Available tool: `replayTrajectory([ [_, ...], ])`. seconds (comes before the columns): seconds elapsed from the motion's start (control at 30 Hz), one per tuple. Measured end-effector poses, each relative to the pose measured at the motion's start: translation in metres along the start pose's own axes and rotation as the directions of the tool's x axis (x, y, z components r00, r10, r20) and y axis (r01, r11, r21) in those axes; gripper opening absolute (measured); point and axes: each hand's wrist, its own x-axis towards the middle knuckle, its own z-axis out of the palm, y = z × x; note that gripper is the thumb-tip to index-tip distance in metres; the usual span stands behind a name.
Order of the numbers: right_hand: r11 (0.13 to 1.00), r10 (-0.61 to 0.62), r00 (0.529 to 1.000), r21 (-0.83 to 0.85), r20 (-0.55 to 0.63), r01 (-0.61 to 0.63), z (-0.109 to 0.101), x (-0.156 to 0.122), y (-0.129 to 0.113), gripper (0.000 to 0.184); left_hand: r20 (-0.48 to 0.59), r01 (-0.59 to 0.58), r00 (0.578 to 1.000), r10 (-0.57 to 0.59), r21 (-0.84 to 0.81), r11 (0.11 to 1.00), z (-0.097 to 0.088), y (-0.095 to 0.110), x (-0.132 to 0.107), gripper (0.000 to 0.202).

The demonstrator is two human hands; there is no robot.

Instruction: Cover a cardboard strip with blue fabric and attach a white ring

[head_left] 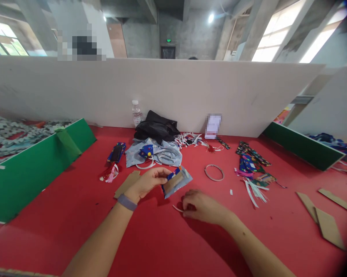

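Note:
My left hand (149, 181) pinches a piece of patterned fabric wrapped round a cardboard piece (177, 181), held just above the red table (150, 238). A grey band sits on that wrist. My right hand (199, 206) rests on the table below and right of the fabric, fingers curled on a thin white strip (177, 209) that pokes out to the left.
Scissors on light fabric (159, 154), a black bag (157, 127) and a water bottle (137, 112) lie beyond my hands. A ring (214, 172), patterned strips (252, 156) and white strips (256, 190) lie right. Cardboard pieces (325, 219) sit far right. Green dividers (29, 173) flank the table.

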Motion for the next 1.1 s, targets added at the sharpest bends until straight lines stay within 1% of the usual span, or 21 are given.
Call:
replayTrajectory([
  [0.03,0.998,0.043,0.998,-0.045,-0.038,-0.045,0.000,0.000,0.005,0.012,0.011,0.019,1.000,-0.019,0.003,1.000,0.001,-0.001,0.001,0.028],
  [0.07,0.989,0.105,0.989,-0.095,-0.104,-0.115,0.000,0.001,0.011,0.015,0.036,0.039,0.999,-0.039,0.012,0.999,0.002,-0.001,0.001,0.028],
  [0.1,0.965,0.182,0.961,-0.147,-0.208,-0.215,-0.001,0.001,0.018,0.017,0.067,0.058,0.996,-0.060,0.025,0.998,0.005,-0.001,0.001,0.028],
  [0.13,0.932,0.237,0.915,-0.190,-0.326,-0.309,-0.003,0.001,0.025,0.016,0.095,0.072,0.993,-0.075,0.041,0.997,0.008,-0.001,0.001,0.029],
  [0.17,0.905,0.252,0.862,-0.209,-0.441,-0.371,-0.006,0.000,0.030,0.014,0.113,0.080,0.990,-0.086,0.056,0.995,0.011,-0.001,0.001,0.031],
  [0.2,0.897,0.233,0.816,-0.208,-0.529,-0.390,-0.008,0.000,0.034,0.015,0.117,0.084,0.989,-0.092,0.069,0.994,0.014,-0.001,0.001,0.034],
  [0.23,0.907,0.190,0.784,-0.199,-0.590,-0.370,-0.010,0.000,0.035,0.015,0.110,0.087,0.989,-0.096,0.081,0.993,0.016,-0.001,0.001,0.038],
  [0.27,0.928,0.131,0.767,-0.195,-0.628,-0.318,-0.011,0.000,0.034,0.016,0.092,0.088,0.991,-0.096,0.091,0.992,0.018,-0.001,0.001,0.040],
  [0.3,0.947,0.061,0.763,-0.204,-0.644,-0.248,-0.011,0.000,0.031,0.016,0.068,0.087,0.993,-0.094,0.099,0.991,0.019,-0.002,0.001,0.041],
  [0.37,0.955,-0.088,0.773,-0.274,-0.629,-0.114,-0.008,0.000,0.022,0.013,0.029,0.079,0.996,-0.082,0.108,0.991,0.020,-0.005,0.002,0.041],
  [0.43,0.928,-0.225,0.799,-0.371,-0.558,0.002,-0.002,0.001,0.013,0.013,0.010,0.066,0.998,-0.068,0.095,0.993,0.019,-0.010,0.004,0.040],
  [0.47,0.911,-0.275,0.812,-0.410,-0.516,0.048,0.002,0.001,0.009,0.014,0.009,0.064,0.998,-0.065,0.078,0.995,0.018,-0.012,0.004,0.039],
  [0.53,0.879,-0.337,0.824,-0.465,-0.456,0.102,0.008,0.002,0.006,0.014,0.028,0.069,0.997,-0.069,0.031,0.997,0.018,-0.015,0.005,0.036],
  [0.6,0.851,-0.372,0.818,-0.513,-0.439,0.112,0.011,0.003,0.005,0.013,0.053,0.078,0.996,-0.077,-0.015,0.997,0.018,-0.016,0.005,0.032],
  [0.67,0.830,-0.385,0.815,-0.549,-0.433,0.100,0.013,0.004,0.007,0.013,0.068,0.087,0.994,-0.084,-0.036,0.996,0.019,-0.016,0.004,0.028],
  [0.73,0.819,-0.383,0.825,-0.565,-0.416,0.095,0.013,0.004,0.008,0.015,0.063,0.088,0.994,-0.087,-0.024,0.996,0.020,-0.015,0.003,0.025],
  [0.87,0.827,-0.361,0.862,-0.549,-0.355,0.120,0.013,0.005,0.009,0.018,0.014,0.082,0.996,-0.084,0.092,0.992,0.022,-0.015,0.004,0.020],
  [0.97,0.855,-0.336,0.884,-0.499,-0.326,0.141,0.013,0.006,0.008,0.016,-0.006,0.042,0.999,-0.042,0.270,0.962,0.026,-0.017,0.006,0.020],
  [1.03,0.874,-0.308,0.902,-0.465,-0.303,0.142,0.014,0.008,0.008,0.014,-0.005,-0.018,1.000,0.022,0.440,0.898,0.029,-0.018,0.007,0.021],
  [1.1,0.890,-0.276,0.920,-0.436,-0.278,0.135,0.015,0.009,0.008,0.013,0.011,-0.085,0.995,0.097,0.585,0.807,0.033,-0.019,0.006,0.022],
])
